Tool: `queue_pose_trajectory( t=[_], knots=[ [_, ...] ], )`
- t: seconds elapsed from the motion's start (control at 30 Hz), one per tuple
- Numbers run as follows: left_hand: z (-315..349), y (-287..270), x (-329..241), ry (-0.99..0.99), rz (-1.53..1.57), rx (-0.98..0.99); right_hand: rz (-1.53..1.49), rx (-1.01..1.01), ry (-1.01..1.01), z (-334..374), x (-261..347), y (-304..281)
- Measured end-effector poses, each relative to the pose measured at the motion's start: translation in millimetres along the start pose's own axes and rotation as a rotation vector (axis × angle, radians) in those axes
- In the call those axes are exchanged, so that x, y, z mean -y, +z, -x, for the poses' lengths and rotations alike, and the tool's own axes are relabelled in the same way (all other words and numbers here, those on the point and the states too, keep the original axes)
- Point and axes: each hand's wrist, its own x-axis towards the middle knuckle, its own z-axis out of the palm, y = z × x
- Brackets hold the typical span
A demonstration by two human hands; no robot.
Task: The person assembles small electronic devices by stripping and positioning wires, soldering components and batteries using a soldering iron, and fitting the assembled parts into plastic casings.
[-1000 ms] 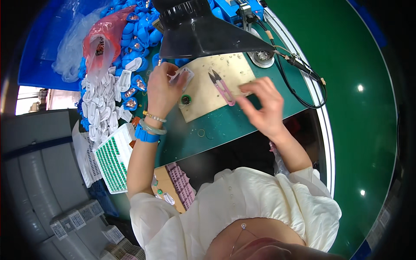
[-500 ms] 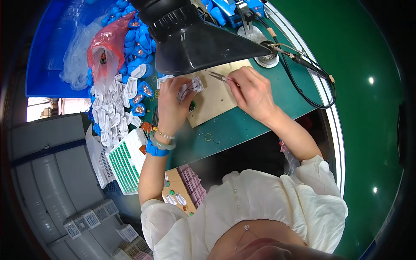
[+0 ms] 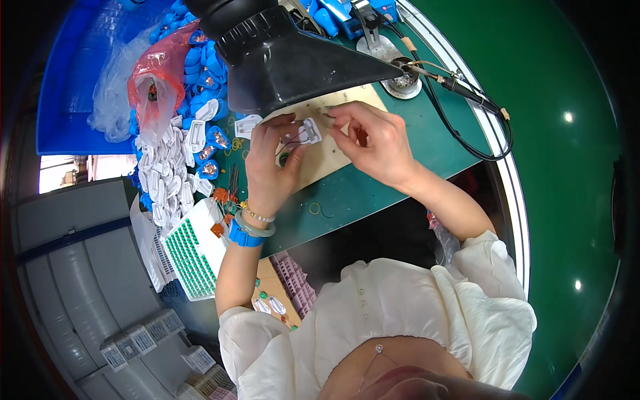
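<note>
My left hand is closed on a small white plastic casing with thin dark wires running from it. A small green round part shows by my left thumb. To the right, my right hand has its fingers bent and pinched around metal tweezers, which are mostly hidden; only a short end shows past the fingers. The fingertips are close to the casing, with a small gap between. Both hands are over a beige board on the green table.
A black hood hangs just beyond my hands. White casings and blue shells are heaped at left, near a blue bin. A soldering iron rests in its stand at far right. A tray of green parts stands at near left.
My right hand has shifted left towards the casing and turned, so less of the tweezers shows. The casing has moved slightly right and tilted, baring more of its inside.
</note>
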Motion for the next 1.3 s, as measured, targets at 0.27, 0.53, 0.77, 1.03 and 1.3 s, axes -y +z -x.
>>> queue_pose_trajectory(
  t=[0.27,0.53,0.77,1.03,1.3],
  knots=[
    [2.7,-1.2,-6.7,0.143,-0.096,-0.026,-0.179,0.179,0.193,-4.0,0.2,8.3],
    [2.9,0.3,-6.8,0.245,-0.197,-0.025,-0.302,0.205,0.283,-3.2,-4.1,9.0],
    [4.9,-1.5,-4.4,0.221,-0.165,-0.041,-0.574,0.247,0.374,-3.3,-9.1,11.5],
    [5.2,2.0,-1.6,0.270,-0.208,-0.051,-0.505,0.255,0.345,-3.1,-11.4,12.6],
    [3.1,3.5,-4.2,0.275,-0.201,-0.102,-0.897,0.239,0.494,-6.5,-8.9,10.7]
  ],
)
